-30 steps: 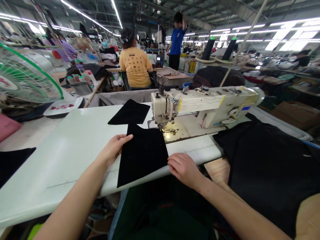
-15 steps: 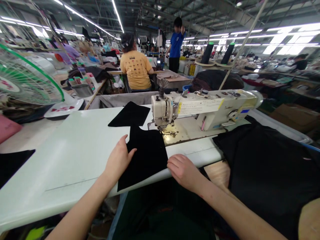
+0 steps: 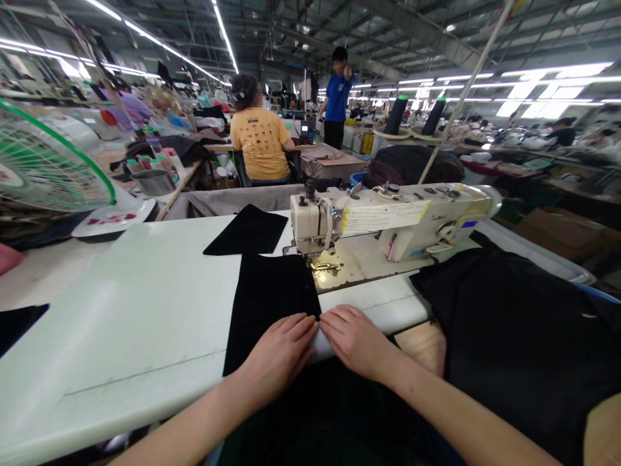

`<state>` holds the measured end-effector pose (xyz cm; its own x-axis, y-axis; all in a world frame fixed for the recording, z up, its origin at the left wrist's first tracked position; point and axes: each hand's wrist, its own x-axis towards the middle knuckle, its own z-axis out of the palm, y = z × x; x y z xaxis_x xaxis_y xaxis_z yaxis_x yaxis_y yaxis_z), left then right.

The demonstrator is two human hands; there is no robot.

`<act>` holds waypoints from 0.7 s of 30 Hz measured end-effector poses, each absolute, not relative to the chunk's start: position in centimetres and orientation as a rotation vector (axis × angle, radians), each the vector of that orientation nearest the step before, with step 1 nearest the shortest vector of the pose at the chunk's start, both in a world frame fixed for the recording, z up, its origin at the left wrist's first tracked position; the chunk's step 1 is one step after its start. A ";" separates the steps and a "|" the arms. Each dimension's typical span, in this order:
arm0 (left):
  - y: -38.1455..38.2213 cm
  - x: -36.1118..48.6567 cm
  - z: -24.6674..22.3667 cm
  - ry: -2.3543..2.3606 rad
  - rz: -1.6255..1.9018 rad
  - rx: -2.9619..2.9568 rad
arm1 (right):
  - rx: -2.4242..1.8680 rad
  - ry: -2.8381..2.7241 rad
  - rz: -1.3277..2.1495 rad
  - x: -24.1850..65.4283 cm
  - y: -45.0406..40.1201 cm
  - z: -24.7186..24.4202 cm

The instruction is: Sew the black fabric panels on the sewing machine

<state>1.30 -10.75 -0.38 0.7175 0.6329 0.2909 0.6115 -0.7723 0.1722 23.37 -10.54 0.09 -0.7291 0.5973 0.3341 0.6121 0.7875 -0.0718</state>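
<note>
A black fabric piece [image 3: 272,291] lies on the white sewing table, its far edge by the needle area of the sewing machine [image 3: 315,226]. At its near right corner, my left hand [image 3: 286,343] is closed on the fabric edge, fingers pressed together. My right hand [image 3: 352,336] pinches the same corner from the right, and the fingertips of both hands almost meet. The fingers partly hide the cloth between them. Just beyond, a second black fabric piece [image 3: 247,230] rests flat on the table.
A large pile of black cloth [image 3: 514,323] hangs at the right of the table [image 3: 145,304]. More black fabric [image 3: 19,327] lies at the far left. A green-rimmed fan [image 3: 53,162] stands at the left. Two people are beyond the machine, one seated, one standing.
My left hand has moved from the fabric's left side to its near right corner and closed there. My right hand stays at that corner. The view has shifted slightly.
</note>
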 end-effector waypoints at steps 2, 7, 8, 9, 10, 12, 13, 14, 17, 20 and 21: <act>-9.6 1.1 0.1 1.042 0.494 2.862 | -0.945 -2.644 -0.071 23.1 -9.4 0.2; -6.3 0.9 1.1 1.051 0.415 2.820 | -1.004 -2.600 -0.132 22.6 -6.3 0.4; -5.6 0.9 1.2 1.048 0.406 2.808 | -1.023 -2.602 -0.146 22.5 -5.7 0.5; -4.9 0.8 1.3 1.046 0.401 2.798 | -1.044 -2.611 -0.156 22.4 -5.0 0.6; -4.2 0.7 1.4 1.047 0.396 2.791 | -1.067 -2.622 -0.163 22.3 -4.4 0.7; -2.9 0.6 1.6 1.065 0.390 2.784 | -1.110 -2.637 -0.173 22.0 -3.3 0.8; -2.2 0.5 1.6 1.078 0.391 2.783 | -1.129 -2.637 -0.176 21.8 -2.7 0.8; -1.6 0.5 1.6 1.093 0.394 2.784 | -1.144 -2.633 -0.179 21.7 -2.1 0.8; 0.4 0.2 1.5 1.127 0.398 2.792 | -1.189 -2.611 -0.179 21.2 -0.9 0.7; 1.9 -0.1 1.2 1.153 0.403 2.790 | -1.229 -2.562 -0.156 21.2 -0.8 0.4; 2.2 -0.3 1.1 1.167 0.408 2.786 | -1.240 -2.540 -0.144 21.3 -1.0 0.4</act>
